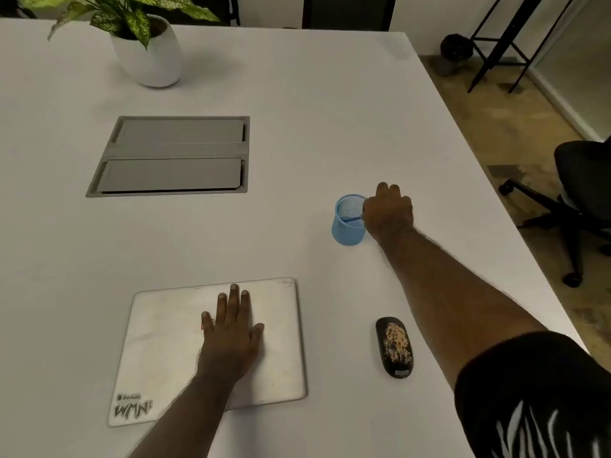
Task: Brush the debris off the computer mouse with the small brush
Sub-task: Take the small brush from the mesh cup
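A black computer mouse [394,347] lies on the white table near the front right, its top speckled with brown and tan debris. Farther back stands a light blue mesh cup [348,224]. A thin blue handle of the small brush [351,219] shows inside the cup. My right hand [389,211] reaches over the cup's right rim and pinches that handle; the fingertips are hidden behind the hand. My left hand [232,332] rests flat, fingers spread, on a closed silver laptop [281,342].
A white pot with a leafy plant [148,51] stands at the back left. A grey cable hatch [172,157] is set into the table's middle. The table's right edge [479,180] runs diagonally, with a black office chair [578,200] beyond it on the floor.
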`<move>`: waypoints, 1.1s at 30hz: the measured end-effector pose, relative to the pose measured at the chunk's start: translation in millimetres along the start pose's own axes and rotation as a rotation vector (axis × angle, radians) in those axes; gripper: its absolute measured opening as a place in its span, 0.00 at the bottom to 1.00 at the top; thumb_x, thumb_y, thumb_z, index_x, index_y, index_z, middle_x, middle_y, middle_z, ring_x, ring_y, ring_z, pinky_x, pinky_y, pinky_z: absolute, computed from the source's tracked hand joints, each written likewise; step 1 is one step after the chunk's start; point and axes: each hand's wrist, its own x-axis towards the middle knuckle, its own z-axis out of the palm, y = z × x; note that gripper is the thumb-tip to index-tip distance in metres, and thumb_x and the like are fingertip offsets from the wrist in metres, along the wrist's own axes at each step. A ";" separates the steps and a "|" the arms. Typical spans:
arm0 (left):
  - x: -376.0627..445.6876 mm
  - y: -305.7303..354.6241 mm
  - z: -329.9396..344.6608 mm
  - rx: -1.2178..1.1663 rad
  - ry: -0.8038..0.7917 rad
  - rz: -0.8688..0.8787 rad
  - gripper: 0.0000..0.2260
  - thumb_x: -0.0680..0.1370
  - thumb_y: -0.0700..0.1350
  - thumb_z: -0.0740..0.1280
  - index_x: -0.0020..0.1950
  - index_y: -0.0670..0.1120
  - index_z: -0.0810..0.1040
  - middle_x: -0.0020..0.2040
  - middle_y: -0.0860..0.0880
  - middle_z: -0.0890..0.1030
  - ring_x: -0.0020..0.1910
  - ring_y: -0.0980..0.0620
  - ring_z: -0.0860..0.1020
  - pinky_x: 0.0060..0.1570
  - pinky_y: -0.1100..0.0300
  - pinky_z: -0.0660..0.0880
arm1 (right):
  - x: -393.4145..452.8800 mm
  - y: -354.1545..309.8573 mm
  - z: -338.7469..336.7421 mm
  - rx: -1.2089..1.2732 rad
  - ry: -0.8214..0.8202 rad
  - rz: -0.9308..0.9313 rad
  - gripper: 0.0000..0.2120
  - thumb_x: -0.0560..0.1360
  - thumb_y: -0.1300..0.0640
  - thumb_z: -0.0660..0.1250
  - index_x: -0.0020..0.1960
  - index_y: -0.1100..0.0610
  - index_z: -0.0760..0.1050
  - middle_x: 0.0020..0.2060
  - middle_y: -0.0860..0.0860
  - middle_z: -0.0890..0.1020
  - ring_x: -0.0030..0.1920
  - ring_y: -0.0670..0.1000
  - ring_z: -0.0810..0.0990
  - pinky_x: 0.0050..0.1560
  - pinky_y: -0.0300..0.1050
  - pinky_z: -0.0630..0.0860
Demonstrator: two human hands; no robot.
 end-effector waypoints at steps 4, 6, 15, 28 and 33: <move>1.1 -1.2 1.4 0.016 -0.002 -0.023 0.35 0.76 0.60 0.41 0.80 0.44 0.49 0.81 0.44 0.45 0.80 0.41 0.47 0.73 0.36 0.52 | 0.9 -6.4 2.3 -0.004 -0.071 0.009 0.13 0.78 0.55 0.63 0.59 0.59 0.79 0.59 0.56 0.75 0.59 0.57 0.73 0.50 0.47 0.72; 1.2 -0.8 3.1 0.020 0.011 -0.020 0.35 0.76 0.60 0.43 0.80 0.44 0.48 0.81 0.44 0.45 0.80 0.41 0.47 0.74 0.36 0.52 | 4.4 -8.0 2.1 0.011 -0.086 0.028 0.13 0.77 0.54 0.65 0.59 0.59 0.78 0.58 0.56 0.75 0.58 0.57 0.74 0.51 0.48 0.72; 0.9 0.0 1.1 0.006 -0.006 -0.024 0.32 0.81 0.59 0.47 0.80 0.45 0.47 0.81 0.45 0.42 0.80 0.43 0.44 0.75 0.37 0.49 | 12.8 -7.0 6.1 0.012 -0.140 0.042 0.14 0.77 0.56 0.64 0.60 0.59 0.77 0.58 0.55 0.76 0.58 0.56 0.74 0.52 0.49 0.73; -2.7 20.3 -17.9 -0.062 0.028 0.037 0.29 0.82 0.52 0.54 0.80 0.41 0.52 0.81 0.41 0.49 0.80 0.41 0.49 0.75 0.40 0.52 | -77.5 75.5 -4.5 0.777 0.079 0.360 0.11 0.80 0.53 0.60 0.53 0.58 0.78 0.52 0.56 0.78 0.50 0.55 0.78 0.49 0.49 0.76; -16.3 82.5 -15.3 -0.316 0.130 0.207 0.26 0.80 0.43 0.63 0.77 0.39 0.61 0.79 0.41 0.58 0.78 0.43 0.57 0.76 0.51 0.50 | -166.7 85.0 40.2 1.212 0.004 0.590 0.08 0.82 0.55 0.59 0.51 0.57 0.75 0.41 0.53 0.77 0.43 0.52 0.74 0.39 0.43 0.69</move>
